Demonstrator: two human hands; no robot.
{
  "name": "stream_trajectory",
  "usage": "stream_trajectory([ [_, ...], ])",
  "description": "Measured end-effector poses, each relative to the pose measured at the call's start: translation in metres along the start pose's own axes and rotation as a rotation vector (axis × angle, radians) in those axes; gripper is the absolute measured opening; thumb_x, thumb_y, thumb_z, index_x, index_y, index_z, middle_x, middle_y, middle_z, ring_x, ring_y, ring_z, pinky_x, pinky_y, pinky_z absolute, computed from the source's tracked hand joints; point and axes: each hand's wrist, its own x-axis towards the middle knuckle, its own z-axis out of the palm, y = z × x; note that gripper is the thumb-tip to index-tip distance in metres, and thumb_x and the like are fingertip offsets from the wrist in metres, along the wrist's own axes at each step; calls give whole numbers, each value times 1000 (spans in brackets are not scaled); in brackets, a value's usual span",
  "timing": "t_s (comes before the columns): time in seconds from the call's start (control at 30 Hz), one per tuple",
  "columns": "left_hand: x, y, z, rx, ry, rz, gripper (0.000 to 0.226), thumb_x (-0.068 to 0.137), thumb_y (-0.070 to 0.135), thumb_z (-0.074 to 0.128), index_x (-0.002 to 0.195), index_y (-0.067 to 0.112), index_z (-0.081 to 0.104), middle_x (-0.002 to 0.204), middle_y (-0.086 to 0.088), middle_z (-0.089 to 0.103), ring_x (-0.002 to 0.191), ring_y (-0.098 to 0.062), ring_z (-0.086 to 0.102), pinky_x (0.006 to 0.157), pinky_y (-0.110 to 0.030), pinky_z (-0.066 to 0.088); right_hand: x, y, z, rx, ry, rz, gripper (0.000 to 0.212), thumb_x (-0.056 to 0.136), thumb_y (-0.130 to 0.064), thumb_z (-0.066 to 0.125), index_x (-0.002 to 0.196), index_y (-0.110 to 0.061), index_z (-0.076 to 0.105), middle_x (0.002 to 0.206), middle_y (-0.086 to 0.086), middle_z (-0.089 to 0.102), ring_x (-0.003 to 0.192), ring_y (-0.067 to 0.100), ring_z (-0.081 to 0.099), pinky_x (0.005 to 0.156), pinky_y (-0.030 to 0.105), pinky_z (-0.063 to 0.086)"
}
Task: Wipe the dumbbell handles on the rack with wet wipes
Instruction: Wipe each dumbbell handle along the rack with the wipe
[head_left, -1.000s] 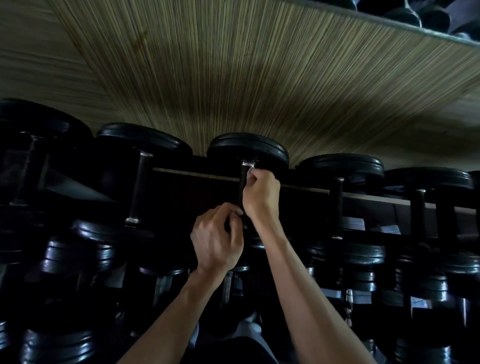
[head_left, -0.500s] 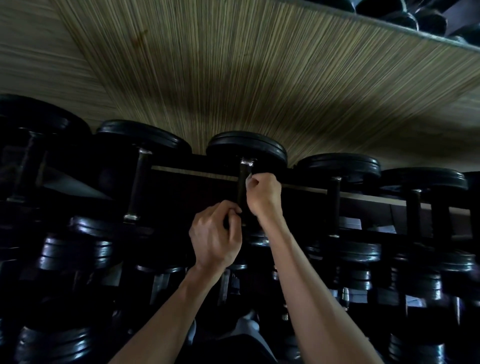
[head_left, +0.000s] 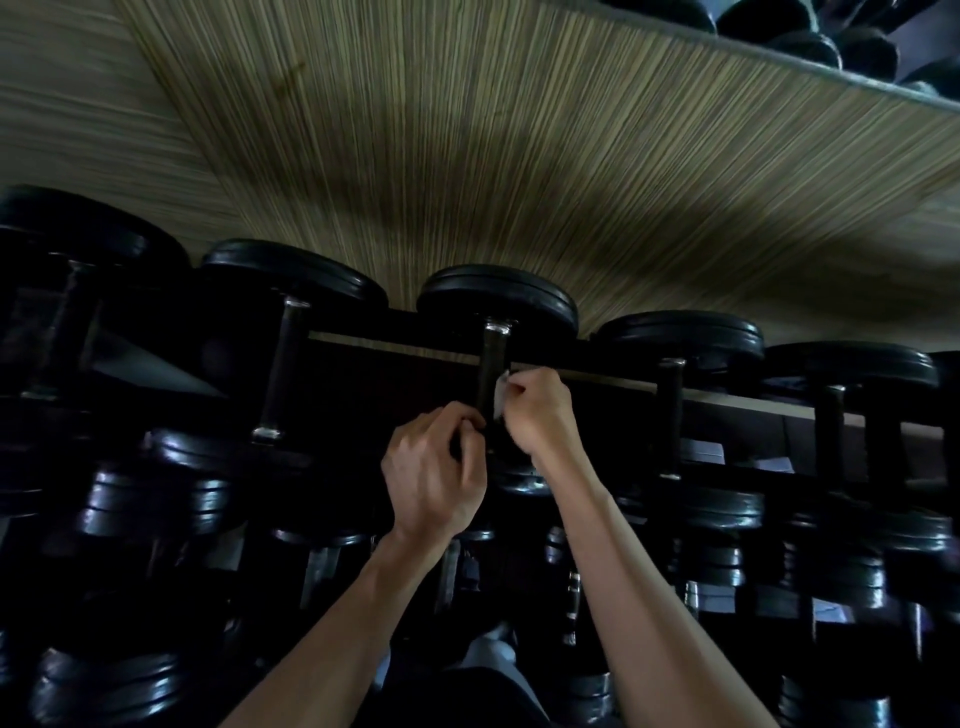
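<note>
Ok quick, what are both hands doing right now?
Left hand: curled round the lower part of the dumbbell handle.
Right hand: pinching a white wipe against that handle.

- No lettering, brand, number or sign can be read anywhere in the dim head view.
- Pale tags on the rack (head_left: 649, 387) at 3 o'clock of the frame are too small and blurred to make out.
- The dark dumbbells (head_left: 496, 306) show no legible weight marks.
</note>
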Motion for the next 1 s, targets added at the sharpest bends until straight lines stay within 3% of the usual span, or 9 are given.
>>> stream_trajectory([
  [0.1,0,-1,1,-4,5,11,32,88,22,38,80,17,69,58,11,60,48,-3,51,47,-7,26,-3,1,-2,-15,-22,-2,41,104,-18,48,80,7,69,66,7,63,54,15,54,46,20,40],
  [0.23,-1,-2,1,-6,-6,13,33,88,23,38,82,16,69,59,11,59,48,-4,50,50,-10,26,7,-4,-3,-22,-1,69,33,101,-14,51,75,-2,65,63,2,57,48,11,49,34,15,32],
  [0.37,0,0,1,-5,4,-3,33,87,23,38,79,16,69,57,9,59,47,-5,51,49,-9,25,-8,3,-7,-118,-115,2,36,101,-12,47,82,8,69,67,7,62,53,16,52,42,19,38],
  [0.5,0,1,-1,-7,14,13,32,87,22,39,79,17,69,58,11,59,48,-4,51,49,-6,24,4,-1,-6,-118,-99,72,32,100,-18,53,80,2,68,64,3,57,50,12,49,35,15,33],
  [0.6,-1,1,-1,-8,12,15,32,87,22,39,79,16,69,58,11,59,49,-4,50,50,-5,24,6,2,-5,-134,-137,106,27,97,-19,55,86,-2,72,72,3,62,57,14,54,42,18,38],
  [0.73,0,1,1,-18,23,8,31,86,22,40,78,16,69,59,10,60,50,-6,53,47,-10,29,-6,11,-11,-118,-202,60,31,96,-12,54,73,-5,74,69,4,67,62,14,60,56,24,46],
  [0.87,-1,-1,1,-30,15,26,31,87,21,39,79,16,69,59,10,60,49,-6,52,47,-12,31,10,5,-3,-89,-184,130,22,94,-15,59,83,-2,73,78,10,70,68,22,65,62,31,54],
  [1.0,-1,1,-1,-27,16,10,30,86,22,40,78,16,68,60,9,61,50,-6,52,46,-11,30,-3,11,-12,-118,-243,31,30,94,-10,56,69,-8,73,68,3,67,64,14,62,61,27,49],
])
